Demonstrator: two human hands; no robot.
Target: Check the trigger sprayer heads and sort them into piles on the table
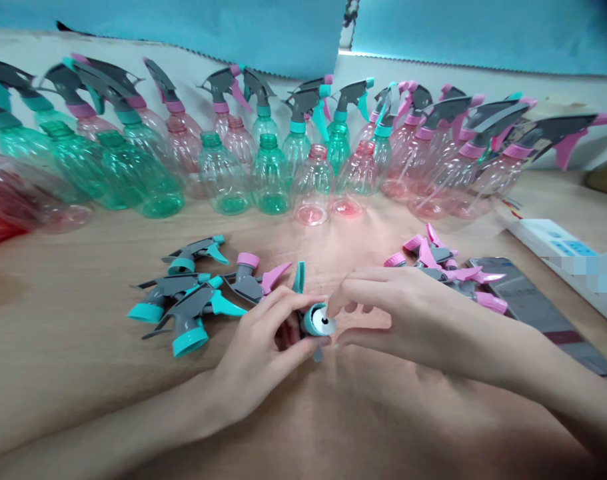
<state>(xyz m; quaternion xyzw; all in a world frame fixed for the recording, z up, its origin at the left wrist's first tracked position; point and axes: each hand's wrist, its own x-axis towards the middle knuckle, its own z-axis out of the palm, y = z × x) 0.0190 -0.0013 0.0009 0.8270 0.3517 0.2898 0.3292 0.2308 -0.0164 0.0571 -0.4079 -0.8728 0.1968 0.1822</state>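
Note:
My left hand (pixel 270 333) is closed around a grey trigger sprayer head with a teal screw collar (pixel 309 323). The collar's mouth faces right, and the head's teal trigger (pixel 298 277) sticks up behind my fingers. In that mouth sits a white washer (pixel 321 321) with a dark centre hole, slightly off centre. My right hand (pixel 383 303) curves in from the right, with thumb and bent fingertips at the washer's edge; the contact is slightly blurred. Left of my hands lie several loose sprayer heads with teal collars (pixel 190 339) and one with a pink collar (pixel 248 261).
Pink-trimmed sprayer heads (pixel 450 267) lie in a pile at right, beside a dark phone-like slab (pixel 548 320) and a white box (pixel 563 247). Behind stand rows of clear green bottles (pixel 270 175) and pink bottles (pixel 312 187), several fitted with sprayers. A red plastic bag (pixel 3 227) is far left.

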